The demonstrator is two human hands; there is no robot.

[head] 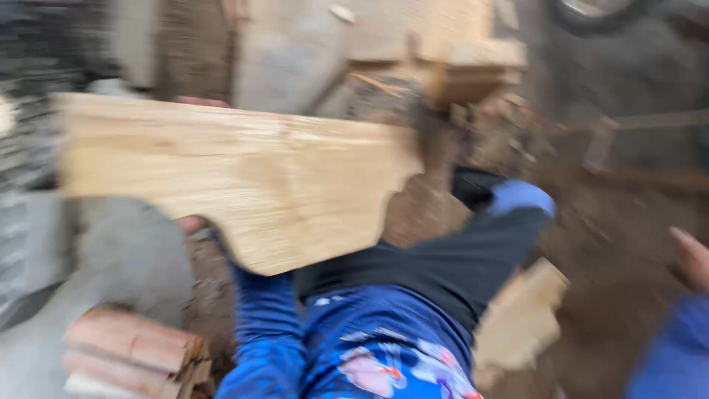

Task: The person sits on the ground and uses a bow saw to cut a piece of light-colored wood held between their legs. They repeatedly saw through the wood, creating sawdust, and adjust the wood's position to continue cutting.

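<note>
1. Outdoor yard with bare dirt ground (620,244). The whole frame is motion-blurred, and wood offcuts lie around.
2. Your left hand (193,223) is clamped on a pale split wood slab (244,177). Fingertips show under its lower edge, and there is a pinkish bit at the top edge. The rest of the hand is hidden behind the wood.
3. The slab is held up off the ground, long side roughly level, in front of your chest and left of centre. Its right end has a notched, stepped edge.
4. Your right hand (693,257) is at the far right edge, well apart from the slab and touching nothing visible. It is cut off and blurred, so you cannot tell whether it is open or closed.
5. Below the slab are your blue patterned top, your black trouser leg (450,266) and your blue shoe (521,196).
6. A stack of reddish split pieces (129,347) sits lower left. Another pale chunk (517,318) lies just beside your leg, and there are blocks of wood (473,70) at top centre.
7. Step, as a judgement: you are carrying the slab one-handed, mid-swing.
8. The next move calls for a firm grip or a second hand on the slab, and for keeping its lower edge clear of your leg.
</note>
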